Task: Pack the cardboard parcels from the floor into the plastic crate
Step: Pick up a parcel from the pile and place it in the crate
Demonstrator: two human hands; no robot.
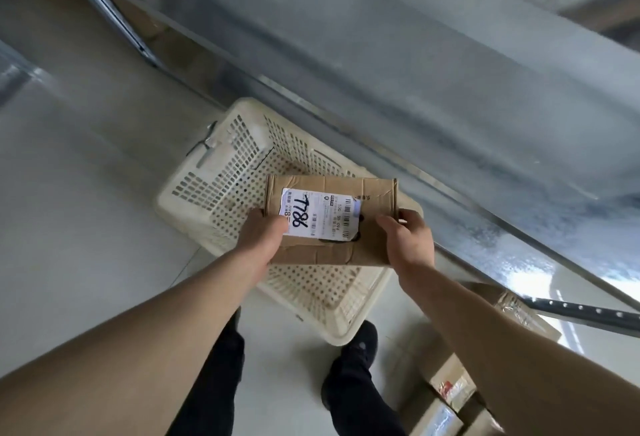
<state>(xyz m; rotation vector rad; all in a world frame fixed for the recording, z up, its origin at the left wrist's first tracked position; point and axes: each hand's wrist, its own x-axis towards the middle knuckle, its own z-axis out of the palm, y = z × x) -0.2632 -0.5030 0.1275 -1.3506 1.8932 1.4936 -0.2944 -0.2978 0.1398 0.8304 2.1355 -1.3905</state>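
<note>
A cardboard parcel is held above the plastic crate by both hands. The left hand is curled round the parcel's near left corner, with the thumb laid on the edge of the white label stuck to the top face. The right hand grips the near right corner, the thumb lying on the top face and the fingers wrapped round the right end. The label carries a barcode, small print and the number 7786 written in dark marker. The parcel's top is creased and its tape wrinkled. The crate, cream-coloured with perforated walls and bottom, stands on the pale floor hard against the base of a grey metal shelving unit; the part of its bottom that shows, toward its left end and under the parcel's near edge, has nothing lying on it. The parcel hangs over the crate's right half, and whether it touches the crate's far rim cannot be told. A cracked wall panel and a small clip are seen at the crate's far left end. More cardboard parcels, taped and partly blurred, lie on the floor at the near right, under the right forearm. Dark trouser legs and a dark shoe are seen at the crate's near rim.
</note>
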